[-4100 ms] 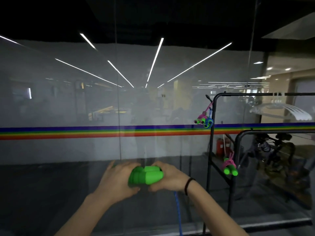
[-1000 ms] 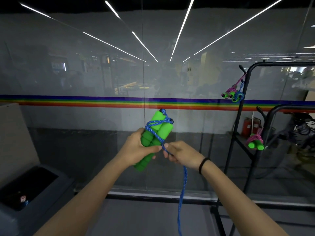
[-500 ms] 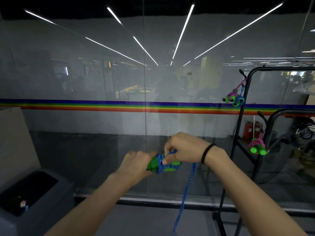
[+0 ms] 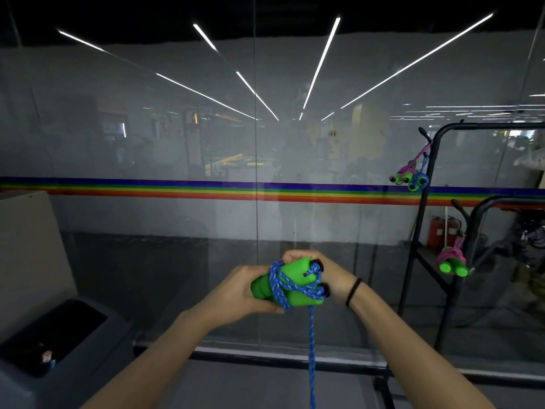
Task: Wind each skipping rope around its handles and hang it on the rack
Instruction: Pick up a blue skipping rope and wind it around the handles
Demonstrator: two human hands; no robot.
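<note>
Straight ahead in the head view, both hands meet at chest height in front of a glass wall. The left hand point(image 4: 240, 290) grips the near ends of the green handles point(image 4: 295, 277), which lie side by side and point to the right, its fingers curled round them. The right hand point(image 4: 331, 276), with a black wristband point(image 4: 353, 291) on its wrist, wraps the black-capped ends from behind, its fingers curled over the top of the handles; whether it also pinches the cord cannot be told. The blue rope point(image 4: 311, 349) crosses the handles in several turns near their middle and capped ends, and its loose length hangs straight down from under the bundle and out of the bottom of the frame.

To the right stands the black rack point(image 4: 424, 231), well apart from the hands. Two wound ropes point(image 4: 408, 180), one pink and one blue, hang together from a hook high on its post. A pink-wound rope point(image 4: 452, 262) with green handles hangs from a lower hook.

A rainbow stripe point(image 4: 177, 188) runs across the glass, and a grey bin point(image 4: 38, 388) sits at the lower left.
</note>
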